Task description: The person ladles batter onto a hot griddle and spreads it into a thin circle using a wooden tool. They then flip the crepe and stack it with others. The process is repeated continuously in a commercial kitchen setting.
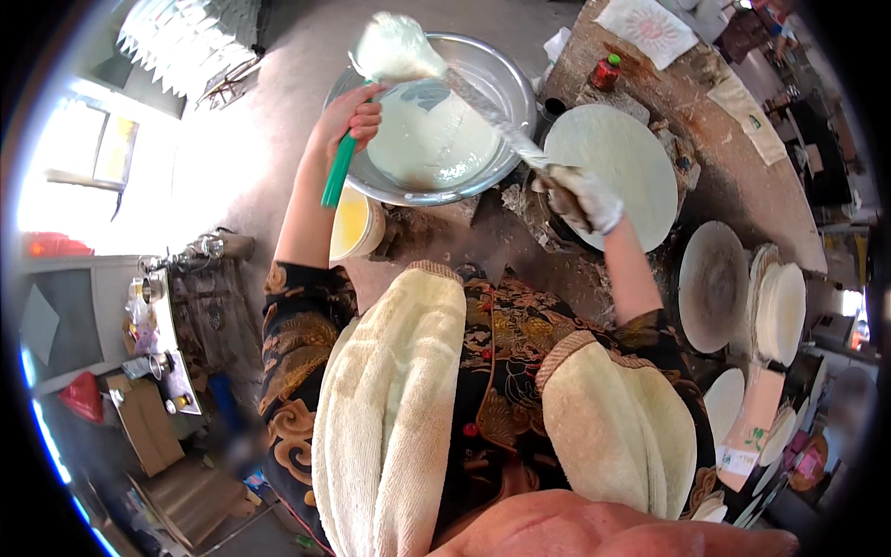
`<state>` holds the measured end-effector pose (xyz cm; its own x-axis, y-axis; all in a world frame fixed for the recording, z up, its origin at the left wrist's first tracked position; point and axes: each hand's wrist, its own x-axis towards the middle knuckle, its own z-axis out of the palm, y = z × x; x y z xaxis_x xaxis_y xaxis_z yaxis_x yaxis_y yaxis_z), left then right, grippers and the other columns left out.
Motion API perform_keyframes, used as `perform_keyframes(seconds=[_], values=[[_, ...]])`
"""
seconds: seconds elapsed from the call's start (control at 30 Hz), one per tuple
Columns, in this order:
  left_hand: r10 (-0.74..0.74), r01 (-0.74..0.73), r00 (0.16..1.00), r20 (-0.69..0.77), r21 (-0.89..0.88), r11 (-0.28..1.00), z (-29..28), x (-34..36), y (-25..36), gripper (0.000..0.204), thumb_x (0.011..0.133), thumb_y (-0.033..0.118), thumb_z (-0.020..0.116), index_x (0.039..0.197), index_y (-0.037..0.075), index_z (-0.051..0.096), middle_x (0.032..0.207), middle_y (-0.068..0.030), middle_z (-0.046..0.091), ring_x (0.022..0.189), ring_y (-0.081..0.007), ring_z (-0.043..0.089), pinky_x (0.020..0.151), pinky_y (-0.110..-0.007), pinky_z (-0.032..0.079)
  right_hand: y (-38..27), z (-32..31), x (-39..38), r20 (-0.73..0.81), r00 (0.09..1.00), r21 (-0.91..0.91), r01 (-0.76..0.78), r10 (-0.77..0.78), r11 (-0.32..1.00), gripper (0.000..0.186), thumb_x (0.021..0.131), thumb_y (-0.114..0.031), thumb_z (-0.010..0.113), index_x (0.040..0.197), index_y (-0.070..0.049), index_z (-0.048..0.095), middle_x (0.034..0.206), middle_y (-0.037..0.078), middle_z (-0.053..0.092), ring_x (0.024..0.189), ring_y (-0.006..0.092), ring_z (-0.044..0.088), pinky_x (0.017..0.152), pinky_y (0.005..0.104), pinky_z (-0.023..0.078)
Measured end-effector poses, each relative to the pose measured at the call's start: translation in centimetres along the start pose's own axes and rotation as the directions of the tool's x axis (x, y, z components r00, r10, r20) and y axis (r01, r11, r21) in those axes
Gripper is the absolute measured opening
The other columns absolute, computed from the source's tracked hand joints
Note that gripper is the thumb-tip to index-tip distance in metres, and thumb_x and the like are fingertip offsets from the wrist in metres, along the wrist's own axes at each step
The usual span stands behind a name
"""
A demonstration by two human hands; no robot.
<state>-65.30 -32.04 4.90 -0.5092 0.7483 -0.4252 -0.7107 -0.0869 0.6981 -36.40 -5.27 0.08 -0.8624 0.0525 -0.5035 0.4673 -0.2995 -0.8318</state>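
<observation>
My left hand (351, 121) is bare and closed around the green handle (340, 172) of a tool. The tool's head is lost against the batter-coated blob. My right hand (585, 197), in a white glove, grips a long batter-smeared paddle (492, 113). The paddle's broad end (397, 48), thick with white batter, is raised at the far left rim of a metal basin (525, 93). Pale, glossy batter (436, 139) lies inside the basin. Beside my right hand, a large pale round sheet (617, 167) covers a round plate, probably a griddle.
A bucket (369, 232) with yellow contents stands below the basin. On the curved worktop (715, 121) are a red bottle with a green cap (606, 72) and cloths. Right of me are a round dark plate (712, 286) and stacked pale rounds (781, 314). A cluttered shelf (176, 343) stands left.
</observation>
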Motion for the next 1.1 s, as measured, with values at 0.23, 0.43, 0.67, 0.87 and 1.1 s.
perform_keyframes(seconds=[0.23,0.43,0.67,0.87,1.1], values=[[0.045,-0.087,0.995,0.093,0.518,0.851,7.0,-1.5,-0.7,0.02,0.097,0.02,0.046,0.112,0.008,0.052,0.055,0.0066,0.031,0.038,-0.0015,0.029,0.03,-0.016,0.024,-0.6,-4.4,-5.6,-0.164,0.974,-0.092,0.14,-0.154,0.986,0.04,0.091,-0.037,0.052,0.09,0.002,0.06,0.051,-0.001,0.048,0.033,0.0074,0.038,0.032,0.0223,0.029],[-0.593,0.617,0.701,0.396,0.081,0.783,7.7,8.1,-6.8,0.017,0.099,0.019,0.04,0.111,0.009,0.046,0.054,0.0061,0.033,0.036,-0.0011,0.03,0.027,-0.015,0.025,10.4,-7.6,-14.2,-0.392,0.902,-0.168,0.123,-0.181,0.978,0.038,0.091,-0.035,0.052,0.098,0.002,0.061,0.058,-0.001,0.052,0.038,0.0059,0.039,0.034,0.0216,0.03],[-0.772,0.61,0.577,0.269,0.487,0.625,20.2,10.3,-17.5,0.016,0.097,0.021,0.044,0.106,0.008,0.048,0.053,0.0088,0.031,0.037,-0.0005,0.028,0.029,-0.016,0.022,14.0,-7.8,-27.0,-0.73,0.6,-0.26,0.2,-0.328,0.945,0.053,0.086,-0.035,0.061,0.126,-0.002,0.053,0.085,0.006,0.063,0.067,0.0133,0.059,0.058,0.0268,0.047],[-0.84,0.798,0.319,0.439,0.354,0.488,33.9,11.5,-28.3,0.016,0.098,0.022,0.043,0.101,0.009,0.051,0.053,0.0068,0.033,0.035,-0.001,0.027,0.027,-0.017,0.023,25.2,-7.8,-38.7,-0.831,0.126,-0.464,-0.695,-0.542,0.549,0.048,0.082,-0.027,0.062,0.129,-0.029,0.053,0.09,0.012,0.056,0.084,0.0304,0.058,0.073,0.041,0.048],[-0.725,0.359,0.315,0.612,0.63,0.688,52.0,4.2,-40.9,0.022,0.098,0.023,0.043,0.115,0.011,0.051,0.053,0.0065,0.032,0.033,-0.0013,0.025,0.027,-0.017,0.023,35.4,-8.3,-45.3,-0.956,0.093,0.284,0.53,0.278,0.799,0.044,0.091,-0.034,0.054,0.125,-0.005,0.054,0.085,0.007,0.058,0.067,0.0184,0.057,0.059,0.0316,0.047]])
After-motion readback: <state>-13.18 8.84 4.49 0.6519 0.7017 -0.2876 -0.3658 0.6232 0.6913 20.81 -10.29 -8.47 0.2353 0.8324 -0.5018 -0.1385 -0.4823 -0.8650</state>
